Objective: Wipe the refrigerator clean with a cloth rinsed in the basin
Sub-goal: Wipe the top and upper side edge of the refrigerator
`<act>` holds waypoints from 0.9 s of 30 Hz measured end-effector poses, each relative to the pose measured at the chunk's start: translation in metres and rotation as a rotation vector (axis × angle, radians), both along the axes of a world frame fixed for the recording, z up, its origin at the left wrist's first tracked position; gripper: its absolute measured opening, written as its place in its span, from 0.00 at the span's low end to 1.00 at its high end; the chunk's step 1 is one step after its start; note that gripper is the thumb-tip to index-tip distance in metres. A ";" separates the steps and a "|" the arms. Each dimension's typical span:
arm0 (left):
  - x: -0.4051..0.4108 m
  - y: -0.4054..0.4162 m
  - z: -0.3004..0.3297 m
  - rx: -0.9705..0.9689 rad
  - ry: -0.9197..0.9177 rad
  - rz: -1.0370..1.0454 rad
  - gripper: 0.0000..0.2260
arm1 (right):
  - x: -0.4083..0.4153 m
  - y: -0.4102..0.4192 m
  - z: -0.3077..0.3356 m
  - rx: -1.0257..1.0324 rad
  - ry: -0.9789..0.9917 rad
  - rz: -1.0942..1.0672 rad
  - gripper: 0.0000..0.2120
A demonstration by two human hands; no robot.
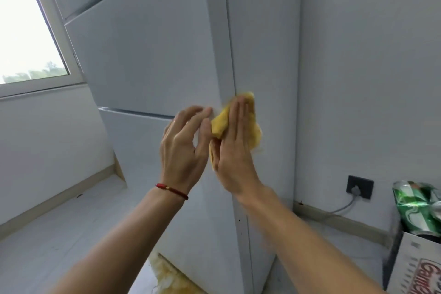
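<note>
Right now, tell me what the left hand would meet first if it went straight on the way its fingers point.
The left hand points up and forward at the refrigerator. It would likely meet the door's front face near the corner edge, just left of the yellow cloth. Its fingertips look almost touching already, though depth is unclear.

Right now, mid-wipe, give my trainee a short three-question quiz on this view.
1. True or false: the right hand presses the yellow cloth with straight fingers.
2. The cloth lies on the refrigerator's: A) top, B) front-right corner edge, C) lower door.
3. Fill in: the left hand wears a red ____ at the wrist.

Key: 1 true; 2 B; 3 bracelet.
</note>
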State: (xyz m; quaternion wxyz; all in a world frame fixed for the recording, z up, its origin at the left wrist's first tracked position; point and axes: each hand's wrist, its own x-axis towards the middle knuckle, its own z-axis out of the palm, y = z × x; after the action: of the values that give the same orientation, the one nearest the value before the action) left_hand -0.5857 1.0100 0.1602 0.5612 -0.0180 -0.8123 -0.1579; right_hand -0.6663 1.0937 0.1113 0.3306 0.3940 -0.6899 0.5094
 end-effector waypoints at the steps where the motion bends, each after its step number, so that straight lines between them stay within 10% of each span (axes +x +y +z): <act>1: 0.001 0.001 0.002 0.014 0.004 -0.002 0.14 | -0.006 -0.003 0.008 -0.011 0.052 -0.018 0.37; 7: -0.001 -0.004 -0.020 -0.127 -0.137 0.071 0.26 | -0.004 -0.006 -0.084 -0.090 -0.008 -0.035 0.38; 16: -0.018 0.017 -0.080 -0.080 -0.098 0.145 0.33 | 0.043 0.010 -0.332 0.157 -0.795 0.089 0.36; 27: -0.018 0.019 -0.087 -0.055 -0.087 0.144 0.33 | 0.019 -0.009 -0.174 -0.100 -0.217 -0.006 0.33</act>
State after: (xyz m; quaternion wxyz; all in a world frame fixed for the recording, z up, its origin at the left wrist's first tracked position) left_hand -0.6039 1.0292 0.0731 0.5345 0.0320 -0.8392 -0.0956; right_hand -0.6478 1.0848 -0.0624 0.2751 0.3174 -0.6964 0.5819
